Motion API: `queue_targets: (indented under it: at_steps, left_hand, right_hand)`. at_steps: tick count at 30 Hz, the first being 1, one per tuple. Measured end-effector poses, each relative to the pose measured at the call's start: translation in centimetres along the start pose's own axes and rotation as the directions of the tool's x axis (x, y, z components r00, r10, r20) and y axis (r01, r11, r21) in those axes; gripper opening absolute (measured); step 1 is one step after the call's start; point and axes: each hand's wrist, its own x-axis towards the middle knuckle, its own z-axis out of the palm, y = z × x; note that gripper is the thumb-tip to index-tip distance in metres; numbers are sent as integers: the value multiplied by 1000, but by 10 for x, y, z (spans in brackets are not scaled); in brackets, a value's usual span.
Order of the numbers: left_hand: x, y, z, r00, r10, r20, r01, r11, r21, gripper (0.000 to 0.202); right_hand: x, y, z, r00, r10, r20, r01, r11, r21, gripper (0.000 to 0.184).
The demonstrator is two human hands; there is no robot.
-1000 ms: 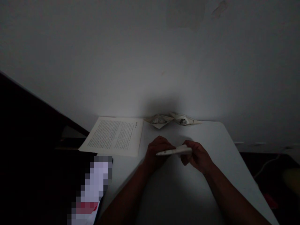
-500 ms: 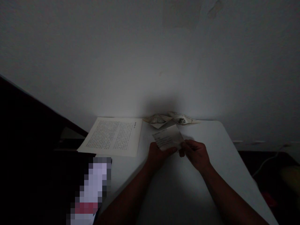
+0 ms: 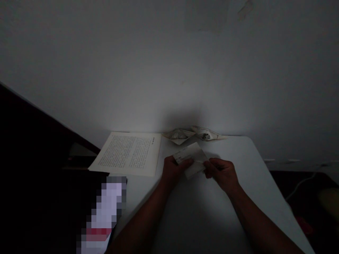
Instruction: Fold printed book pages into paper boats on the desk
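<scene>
Between my hands, above the table, is a small folded sheet of printed paper [image 3: 196, 155]. My left hand [image 3: 173, 170] grips its left side, with the thumb lying across the front face. At the right edge, the fingertips of my right hand [image 3: 221, 173] pinch the paper. A crease runs across it near the right thumb. Just beyond it, two folded paper boats stand by the wall: one boat [image 3: 178, 135] on the left and another boat [image 3: 208, 134] on the right, their tips close together. The fingers behind the paper are hidden.
Loose printed pages [image 3: 127, 151] lie at the table's back left. A pixelated bright object [image 3: 106, 211], perhaps a phone, is at the left edge. The white table [image 3: 233, 148] meets a grey wall [image 3: 132, 70]. A thin cable [image 3: 299, 185] hangs at the right.
The paper has opened downward, showing a lower flap below the crease. My left thumb has shifted left and up across its face. The boats and pages stay where they were.
</scene>
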Motion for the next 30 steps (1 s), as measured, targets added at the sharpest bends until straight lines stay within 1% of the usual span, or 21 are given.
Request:
queue_targets:
  at_steps: [4,7,9,12,14,16,18,20,22,23,25,28,30]
  left_hand:
    - [-4,-1,6,1000,-19,-3,19,999,-39,28]
    - [-4,-2,7,1000,-17,6,18,998,-59,28]
    - [-1,-3,3,1000,-1,12,2,997,-73,28]
    - [7,-4,-9,999,35,19,-34,997,-71,31]
    - [13,-3,-19,996,70,60,-66,996,-66,34]
    - [16,-2,-27,983,68,172,-48,992,-121,37]
    - [16,1,-32,957,32,289,13,988,-153,42]
    - [14,3,-32,921,-15,390,89,981,-175,48]
    - [11,4,-29,888,-45,457,151,968,-198,52]
    - [9,5,-27,879,-52,475,168,964,-206,54]
    - [7,4,-23,879,-46,474,161,965,-205,55]
    - [6,3,-18,903,-18,430,74,991,-115,43]
    - [6,1,-15,907,2,421,11,1000,-29,36]
  right_hand:
    - [0,4,0,1000,-3,13,4,1000,-30,32]
    - [-1,5,1,1000,-14,18,15,999,-44,32]
    - [-2,4,2,999,-28,21,29,997,-74,32]
    - [-3,2,1,998,-65,24,67,990,-121,33]
    - [-3,3,0,997,-72,34,75,991,-106,34]
    - [-3,5,-2,998,-43,53,46,998,-39,34]
    - [-2,8,-5,996,12,89,-17,998,57,34]
    - [-1,11,-8,986,75,149,-98,983,154,33]
    - [-1,13,-9,968,115,225,-168,957,236,34]
    - [-1,14,-10,957,124,261,-195,944,265,34]
    - [-2,15,-10,937,131,323,-232,926,299,33]
    - [-3,16,-10,912,142,385,-263,922,285,32]
    - [-3,16,-9,904,142,404,-262,930,260,33]
